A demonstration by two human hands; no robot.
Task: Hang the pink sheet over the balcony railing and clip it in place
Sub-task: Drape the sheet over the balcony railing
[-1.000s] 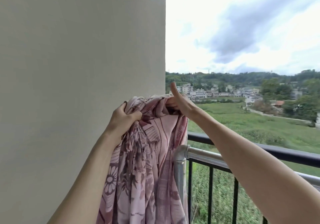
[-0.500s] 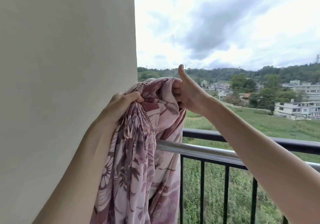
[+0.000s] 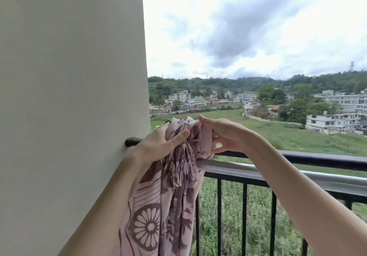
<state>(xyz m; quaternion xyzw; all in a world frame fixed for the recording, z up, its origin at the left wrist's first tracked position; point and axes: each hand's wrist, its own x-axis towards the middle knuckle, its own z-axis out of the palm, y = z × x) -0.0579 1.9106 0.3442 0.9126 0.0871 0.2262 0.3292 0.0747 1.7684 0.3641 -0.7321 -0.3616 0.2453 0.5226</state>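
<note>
The pink sheet (image 3: pixel 170 192), printed with dark flowers, hangs bunched in long folds at the left end of the balcony railing (image 3: pixel 317 159), close to the wall. My left hand (image 3: pixel 160 146) grips the gathered top of the cloth from the left. My right hand (image 3: pixel 224 134) pinches the top edge of the cloth from the right, just above the rail. The bunched top lies on or just over the silver bar (image 3: pixel 258 173); the contact itself is hidden. No clip is in view.
A cream wall (image 3: pixel 69 97) fills the left side, with the dark rail end (image 3: pixel 132 142) fixed into it. Black vertical bars (image 3: pixel 245 216) run below the rails. Beyond lie green fields, houses and a cloudy sky.
Both hands have lowered the bunched sheet down to the railing. My right thumb, raised before, has folded down onto the cloth. The camera has tilted and shifted.
</note>
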